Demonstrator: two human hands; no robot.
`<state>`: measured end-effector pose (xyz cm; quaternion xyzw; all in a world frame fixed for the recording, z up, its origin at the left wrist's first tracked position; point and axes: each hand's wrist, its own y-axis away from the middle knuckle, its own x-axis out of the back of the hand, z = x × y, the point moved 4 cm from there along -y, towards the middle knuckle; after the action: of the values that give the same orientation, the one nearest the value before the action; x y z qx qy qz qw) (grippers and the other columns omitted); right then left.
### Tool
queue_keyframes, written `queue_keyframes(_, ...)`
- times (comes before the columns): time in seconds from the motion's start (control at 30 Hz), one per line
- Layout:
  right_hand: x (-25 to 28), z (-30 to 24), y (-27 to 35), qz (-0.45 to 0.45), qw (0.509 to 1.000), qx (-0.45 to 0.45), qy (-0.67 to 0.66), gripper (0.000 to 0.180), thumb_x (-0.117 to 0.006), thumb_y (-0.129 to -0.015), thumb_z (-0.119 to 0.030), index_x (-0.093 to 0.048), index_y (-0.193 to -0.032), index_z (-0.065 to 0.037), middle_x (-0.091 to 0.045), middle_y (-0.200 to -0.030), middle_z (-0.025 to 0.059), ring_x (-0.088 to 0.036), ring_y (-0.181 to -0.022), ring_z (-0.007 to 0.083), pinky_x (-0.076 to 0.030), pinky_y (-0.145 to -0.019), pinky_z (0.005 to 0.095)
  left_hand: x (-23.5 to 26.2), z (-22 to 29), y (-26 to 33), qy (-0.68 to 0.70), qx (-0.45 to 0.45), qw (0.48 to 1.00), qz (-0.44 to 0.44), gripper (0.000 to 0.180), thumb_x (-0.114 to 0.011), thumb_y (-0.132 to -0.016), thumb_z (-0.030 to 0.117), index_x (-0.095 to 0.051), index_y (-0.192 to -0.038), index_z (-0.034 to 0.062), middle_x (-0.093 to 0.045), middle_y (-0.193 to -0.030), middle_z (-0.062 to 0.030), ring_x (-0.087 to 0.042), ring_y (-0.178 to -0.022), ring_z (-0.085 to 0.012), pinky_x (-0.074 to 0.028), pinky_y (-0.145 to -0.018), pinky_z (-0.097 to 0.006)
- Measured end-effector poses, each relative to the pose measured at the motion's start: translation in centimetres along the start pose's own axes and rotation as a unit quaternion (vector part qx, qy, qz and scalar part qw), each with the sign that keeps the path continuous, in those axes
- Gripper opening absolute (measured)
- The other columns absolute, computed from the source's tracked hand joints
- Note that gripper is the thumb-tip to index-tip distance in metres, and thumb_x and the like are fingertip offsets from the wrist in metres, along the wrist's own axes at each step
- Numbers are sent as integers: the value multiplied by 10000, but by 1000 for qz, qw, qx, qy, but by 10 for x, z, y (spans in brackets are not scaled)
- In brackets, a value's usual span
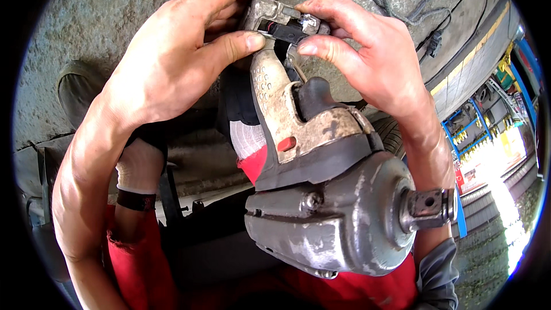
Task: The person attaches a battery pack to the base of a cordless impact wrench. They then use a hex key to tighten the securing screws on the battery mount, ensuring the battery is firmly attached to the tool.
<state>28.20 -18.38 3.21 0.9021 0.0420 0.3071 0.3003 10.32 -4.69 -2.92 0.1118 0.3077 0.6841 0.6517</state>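
A worn cordless impact wrench (pixel 327 212) lies across my lap, its grey metal head toward me and its square drive (pixel 427 202) pointing right. Its scuffed beige handle (pixel 272 83) runs up and away to a broad foot (pixel 268 11). My left hand (pixel 169 60) grips the left side of that foot, thumb pressed on its near edge and fingers behind. On the other side, my right hand (pixel 370 51) pinches the foot's right end between thumb and forefinger. A small black block (pixel 288 33) sits in the foot's opening between my thumbs; how it is fixed there is hidden.
Rough grey concrete (pixel 138 17) lies beyond my hands. A dark cable (pixel 422 14) is coiled at the upper right. Farther right stand blue metal racks (pixel 470 123) and several stacked tyres (pixel 488 229). My red-clad legs (pixel 135 264) are below the wrench.
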Motion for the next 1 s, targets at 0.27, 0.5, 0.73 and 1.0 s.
queue_keyframes(0.27, -2, 0, -3, -3, 1000, -10, 3, 442, -841, -952, -196, -729, -1356, -57, -808, -1069, 98, -763, -848, 140, -593, -798, 298, -2, -1, 0, 15, -3, 1000, 11, 486, -623, -1064, -27, -506, -1537, -30, -696, -1351, -133, -640, -1296, -184, -493, -1155, -350)
queue_keyframes(0.5, -16, 12, -5, -28, 950, -196, -241, 534, -832, -985, -111, -623, -1468, -16, -732, -1011, -3, -654, -887, 40, -535, -803, 233, -1, 1, -5, 46, -41, 998, -11, 402, -707, -1047, 58, -560, -1407, -44, -770, -1144, -187, -745, -1059, -233, -588, -944, -372)
queue_keyframes(0.73, -31, 37, 11, -23, 916, -198, -349, 532, -735, -1046, -34, -527, -1536, -5, -724, -1204, 84, -690, -1106, 123, -570, -958, 279, -2, 22, 4, -28, -64, 997, 25, 378, -718, -1041, 52, -573, -1371, -63, -752, -1045, -172, -704, -949, -192, -573, -861, -358)
queue_keyframes(1.0, -30, 55, 13, -33, 935, -135, -328, 513, -699, -1059, -18, -531, -1545, -7, -714, -1160, 65, -674, -1031, 107, -552, -903, 263, 6, 24, 0, 96, 14, 995, -38, 345, -692, -1074, 63, -574, -1371, -68, -739, -1060, -132, -682, -961, -156, -581, -881, -333)
